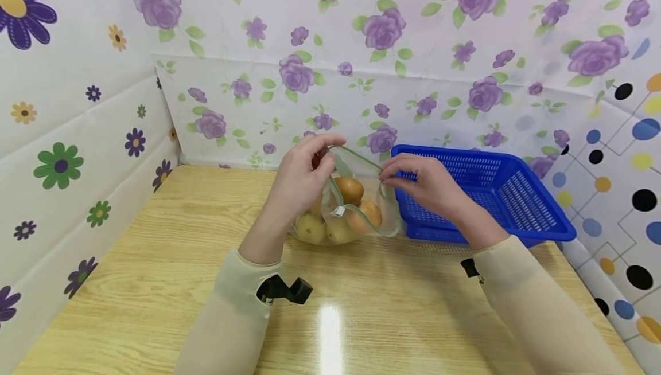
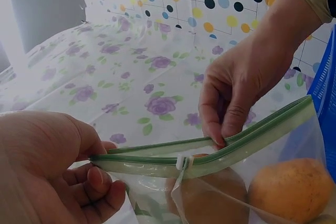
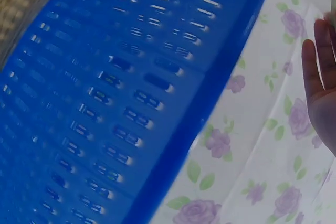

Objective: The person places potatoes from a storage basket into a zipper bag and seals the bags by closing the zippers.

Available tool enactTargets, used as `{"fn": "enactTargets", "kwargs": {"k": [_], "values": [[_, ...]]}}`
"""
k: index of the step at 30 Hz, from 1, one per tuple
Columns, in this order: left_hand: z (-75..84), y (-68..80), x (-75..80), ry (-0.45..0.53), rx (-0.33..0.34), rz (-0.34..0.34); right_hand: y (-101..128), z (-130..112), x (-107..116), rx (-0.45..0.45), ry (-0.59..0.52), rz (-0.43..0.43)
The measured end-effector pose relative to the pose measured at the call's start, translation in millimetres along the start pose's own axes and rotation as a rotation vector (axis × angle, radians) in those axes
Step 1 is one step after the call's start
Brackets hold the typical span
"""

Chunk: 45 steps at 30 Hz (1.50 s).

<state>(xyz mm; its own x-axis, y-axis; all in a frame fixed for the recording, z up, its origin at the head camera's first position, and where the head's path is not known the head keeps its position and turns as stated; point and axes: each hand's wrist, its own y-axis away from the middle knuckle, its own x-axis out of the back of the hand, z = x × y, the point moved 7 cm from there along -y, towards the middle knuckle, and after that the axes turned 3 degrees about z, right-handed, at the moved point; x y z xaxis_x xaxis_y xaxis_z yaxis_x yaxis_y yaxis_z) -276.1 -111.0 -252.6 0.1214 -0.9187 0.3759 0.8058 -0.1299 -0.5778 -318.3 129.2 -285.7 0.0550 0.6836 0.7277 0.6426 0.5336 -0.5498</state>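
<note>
A clear zip bag with a green-edged mouth and a white slider stands on the table. Inside it are several round fruits or vegetables, among them a brown one, an orange one and pale yellow-green ones. My left hand pinches the left end of the bag's mouth between thumb and fingers. Opposite it, my right hand pinches the green edge with thumb and fingertips. Between the hands the mouth gapes in the head view. In the right wrist view only part of the right hand shows.
Just right of the bag sits a blue perforated plastic basket, partly behind my right forearm. The wooden table meets a flower-printed sheet at the back. A dotted sheet hangs along the right side.
</note>
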Motion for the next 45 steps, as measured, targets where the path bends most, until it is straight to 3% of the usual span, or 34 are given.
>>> {"fn": "enactTargets", "kwargs": {"k": [4,11,23,27,32,35,39,42,45], "values": [[0.5,0.2,0.2,-0.003,0.002,0.002,-2,-1,6,0.019,0.05,0.013],[3.2,-0.5,0.5,-0.01,0.003,0.003,2,1,8,0.008,0.126,-0.056],[8.3,-2.4,1.4,-0.019,-0.002,-0.019,-5,-3,24,0.038,0.109,0.069],[10.6,-0.9,2.2,-0.046,-0.015,-0.039,-10,-6,31,-0.045,0.104,0.09],[18.6,2.6,1.8,-0.078,-0.053,-0.078,-14,-8,43,-0.284,0.084,0.117],[25.9,8.9,-0.9,-0.086,-0.09,-0.102,-16,-11,53,-0.384,0.098,0.135],[34.7,23.9,-9.8,-0.123,-0.162,-0.141,-18,-19,65,-0.423,0.146,0.15],[36.9,37.4,-18.4,-0.22,-0.205,-0.161,-19,-22,70,-0.445,0.15,0.157],[33.7,47.8,-24.9,-0.334,-0.207,-0.154,-19,-21,73,-0.467,0.15,0.162]]}}
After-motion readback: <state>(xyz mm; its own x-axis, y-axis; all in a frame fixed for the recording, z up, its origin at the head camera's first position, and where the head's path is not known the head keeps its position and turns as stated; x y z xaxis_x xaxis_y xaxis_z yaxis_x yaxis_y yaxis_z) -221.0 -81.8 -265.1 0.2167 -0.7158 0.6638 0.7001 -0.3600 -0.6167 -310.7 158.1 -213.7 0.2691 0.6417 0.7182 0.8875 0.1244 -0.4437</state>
